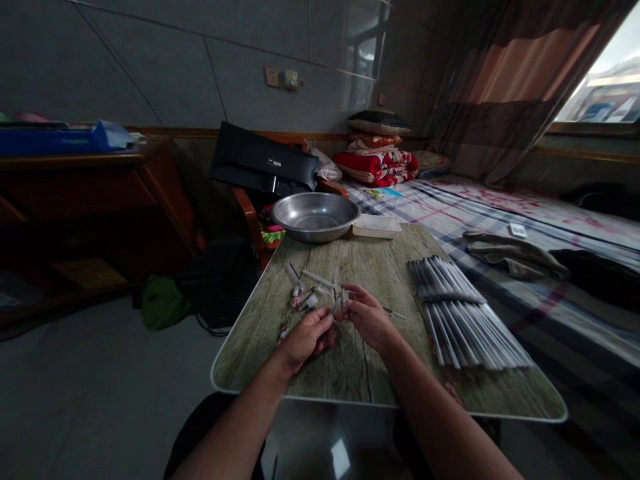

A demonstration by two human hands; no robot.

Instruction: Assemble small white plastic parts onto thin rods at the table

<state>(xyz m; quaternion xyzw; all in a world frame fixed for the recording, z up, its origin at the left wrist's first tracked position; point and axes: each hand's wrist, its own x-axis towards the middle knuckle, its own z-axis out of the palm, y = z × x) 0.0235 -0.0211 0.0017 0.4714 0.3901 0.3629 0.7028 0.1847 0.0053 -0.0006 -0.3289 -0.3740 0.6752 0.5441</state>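
My left hand [309, 339] is closed, pinching a small, slim, pale piece whose kind I cannot make out. Close against it, my right hand [367, 315] has its fingers closed around a small whitish, see-through piece, also too small to name. Both hands are above the wood-patterned table [345, 383]. Just beyond the left hand lies a loose cluster of slim tubes and small white parts [309, 301]. A thin pen-like stick [395, 312] lies right of the right hand. Farther right are two rows of slim grey, pen-like sticks [445, 280], side by side.
A steel basin [316, 217] and a shallow white tray [377, 226] stand at the table's far end. Behind them a black monitor-like panel [265, 163] leans on a wooden chair. A bed [505, 207] borders the table's right side; a wooden desk [90, 180] stands left.
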